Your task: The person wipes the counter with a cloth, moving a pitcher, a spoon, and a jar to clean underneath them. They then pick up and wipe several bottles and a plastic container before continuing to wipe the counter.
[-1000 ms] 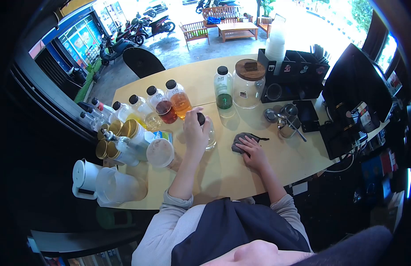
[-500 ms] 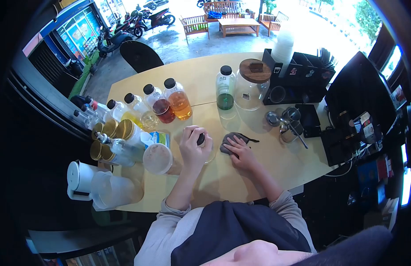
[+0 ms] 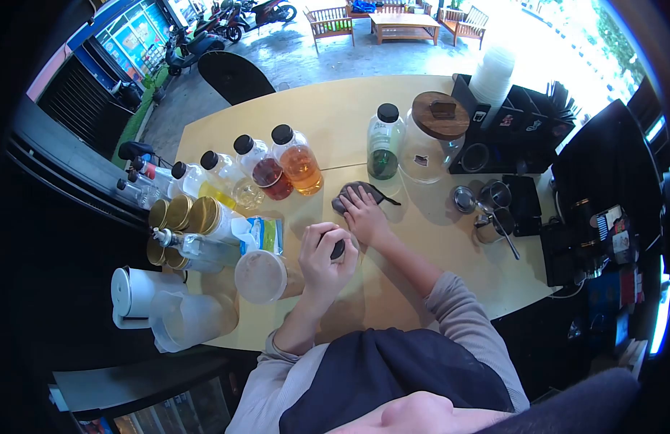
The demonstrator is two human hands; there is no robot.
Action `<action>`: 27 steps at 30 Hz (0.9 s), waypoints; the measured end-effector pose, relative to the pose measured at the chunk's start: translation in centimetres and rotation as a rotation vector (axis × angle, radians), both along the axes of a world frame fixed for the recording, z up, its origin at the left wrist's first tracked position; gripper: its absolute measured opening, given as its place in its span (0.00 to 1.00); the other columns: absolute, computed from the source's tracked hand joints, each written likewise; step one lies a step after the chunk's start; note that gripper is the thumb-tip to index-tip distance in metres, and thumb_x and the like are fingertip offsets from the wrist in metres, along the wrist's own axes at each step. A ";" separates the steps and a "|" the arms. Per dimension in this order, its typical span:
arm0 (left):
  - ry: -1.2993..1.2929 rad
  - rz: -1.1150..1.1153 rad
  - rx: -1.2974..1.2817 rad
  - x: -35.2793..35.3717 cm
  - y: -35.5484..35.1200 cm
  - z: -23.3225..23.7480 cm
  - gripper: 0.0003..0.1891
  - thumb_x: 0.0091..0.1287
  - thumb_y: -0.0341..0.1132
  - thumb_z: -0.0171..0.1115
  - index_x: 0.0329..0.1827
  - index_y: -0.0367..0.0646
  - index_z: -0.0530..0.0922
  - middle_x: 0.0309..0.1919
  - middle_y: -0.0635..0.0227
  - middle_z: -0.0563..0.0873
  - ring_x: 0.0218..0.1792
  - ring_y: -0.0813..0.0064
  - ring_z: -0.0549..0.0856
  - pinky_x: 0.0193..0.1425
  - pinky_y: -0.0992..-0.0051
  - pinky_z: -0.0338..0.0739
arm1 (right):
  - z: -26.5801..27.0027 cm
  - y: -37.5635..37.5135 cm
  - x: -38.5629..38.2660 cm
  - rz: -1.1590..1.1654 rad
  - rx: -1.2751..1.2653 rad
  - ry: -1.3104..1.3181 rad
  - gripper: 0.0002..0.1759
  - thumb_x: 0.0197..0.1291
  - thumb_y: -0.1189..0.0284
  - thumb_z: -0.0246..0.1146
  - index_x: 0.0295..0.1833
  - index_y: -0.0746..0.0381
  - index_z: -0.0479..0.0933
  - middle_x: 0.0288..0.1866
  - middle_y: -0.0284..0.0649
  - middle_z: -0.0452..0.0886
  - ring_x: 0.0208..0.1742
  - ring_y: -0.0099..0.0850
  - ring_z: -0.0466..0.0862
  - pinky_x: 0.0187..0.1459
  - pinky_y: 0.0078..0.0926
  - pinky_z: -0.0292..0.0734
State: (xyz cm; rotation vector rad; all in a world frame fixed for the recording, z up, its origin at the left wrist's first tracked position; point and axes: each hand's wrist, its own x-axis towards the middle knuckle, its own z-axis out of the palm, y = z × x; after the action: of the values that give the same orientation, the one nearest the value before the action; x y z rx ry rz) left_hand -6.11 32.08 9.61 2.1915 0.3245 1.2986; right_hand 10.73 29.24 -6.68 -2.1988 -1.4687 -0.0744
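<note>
My left hand (image 3: 325, 259) is closed round a bottle (image 3: 338, 249) with a black cap, held over the table close to my body; most of the bottle is hidden by the fingers. Flat on a dark grey cloth (image 3: 374, 192) lies my right hand (image 3: 366, 215), its fingers spread and pressing it to the tabletop. A dark strap trails from the cloth to the right. Beyond it stand a bottle of green liquid (image 3: 383, 148) and a large clear jar (image 3: 424, 160) with a wooden lid.
Bottles of red (image 3: 271, 177) and orange liquid (image 3: 301, 170) stand left of the cloth. Nearer are gold-lidded jars (image 3: 204, 215), a round tub (image 3: 261, 276) and a pitcher (image 3: 183, 318). Metal utensils (image 3: 487, 206), a black organiser (image 3: 515, 137) and a dark screen (image 3: 599, 173) are on the right.
My right hand has slid the cloth forward and left across the table. My left hand, still round the capped bottle, has come slightly closer to my body. The camera view has shifted a little.
</note>
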 end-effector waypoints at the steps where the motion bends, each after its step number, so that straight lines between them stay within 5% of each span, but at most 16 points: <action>1: 0.005 0.003 -0.001 0.0 0.0 0.1 0.09 0.53 0.24 0.68 0.36 0.43 0.80 0.37 0.63 0.81 0.36 0.60 0.82 0.42 0.65 0.78 | -0.1 0.8 -0.1 0.003 -0.001 0.005 0.28 0.70 0.62 0.56 0.73 0.60 0.73 0.79 0.49 0.67 0.81 0.54 0.62 0.80 0.52 0.54; 11: 0.009 -0.019 0.044 -0.1 0.3 0.0 0.10 0.53 0.22 0.68 0.38 0.38 0.80 0.38 0.58 0.82 0.37 0.61 0.83 0.40 0.68 0.79 | -0.3 6.8 1.3 -0.135 -0.005 -0.084 0.30 0.73 0.62 0.54 0.75 0.64 0.68 0.80 0.55 0.63 0.81 0.55 0.60 0.79 0.51 0.54; 21: 0.014 -0.024 0.029 -0.3 0.2 -0.1 0.10 0.53 0.22 0.67 0.38 0.38 0.80 0.39 0.58 0.82 0.38 0.60 0.83 0.42 0.67 0.79 | -0.4 1.9 -0.5 -0.073 -0.003 -0.050 0.30 0.72 0.60 0.55 0.76 0.61 0.69 0.80 0.52 0.65 0.81 0.54 0.61 0.80 0.50 0.52; 27: 0.012 -0.026 0.041 -0.2 0.4 -0.2 0.10 0.54 0.22 0.68 0.38 0.39 0.80 0.39 0.58 0.82 0.37 0.60 0.83 0.41 0.67 0.79 | 3.6 -2.1 0.9 0.017 0.137 0.291 0.28 0.65 0.55 0.62 0.67 0.55 0.80 0.80 0.53 0.65 0.78 0.56 0.65 0.77 0.52 0.60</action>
State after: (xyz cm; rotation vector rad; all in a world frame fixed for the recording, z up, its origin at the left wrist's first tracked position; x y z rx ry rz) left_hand -6.36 32.44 9.38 2.2310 0.2751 1.2889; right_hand 11.59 27.10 -3.04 -1.9904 -1.2803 0.1412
